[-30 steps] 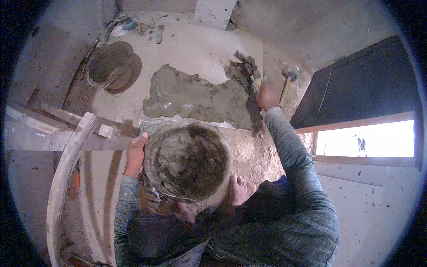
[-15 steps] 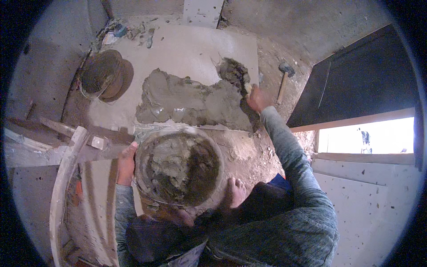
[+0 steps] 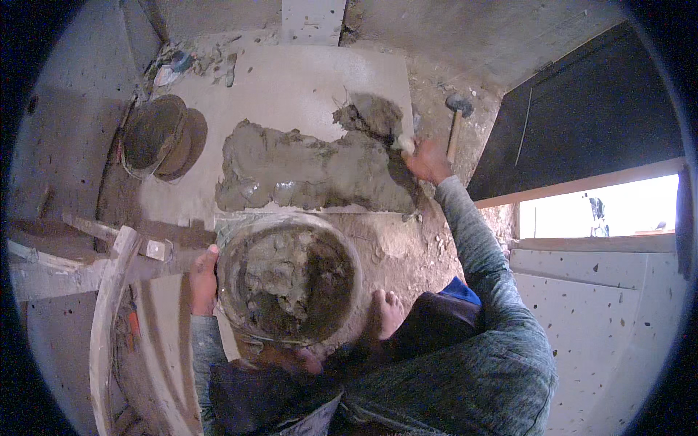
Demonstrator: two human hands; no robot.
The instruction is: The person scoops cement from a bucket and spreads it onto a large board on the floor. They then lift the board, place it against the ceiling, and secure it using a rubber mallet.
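My right hand (image 3: 429, 161) is closed round the pale handle (image 3: 405, 143) of a trowel. Its blade (image 3: 372, 116), dark and coated in mortar, lies at the right end of a thick mortar bed (image 3: 305, 171). That grey, wet, uneven bed covers the near part of a large pale slab (image 3: 291, 80). Close in front of me stands a round bucket (image 3: 356, 251) partly filled with lumpy mortar (image 3: 280, 272). My left hand (image 3: 204, 280) rests along the bucket's left side, one finger stretched forward; its other fingers are mostly hidden.
A second bucket (image 3: 154, 134) leans at the far left. A hammer (image 3: 454, 134) with a wooden handle lies right of the slab, on rubble. Wooden pieces (image 3: 109, 312) stand at left. A dark panel (image 3: 574, 109) rises at right above a bright opening. My bare foot (image 3: 389, 314) is beside the bucket.
My right hand has shifted slightly right relative to the slab, and the trowel blade shows broader. My left hand stays beside the bucket. The whole view has moved a little.
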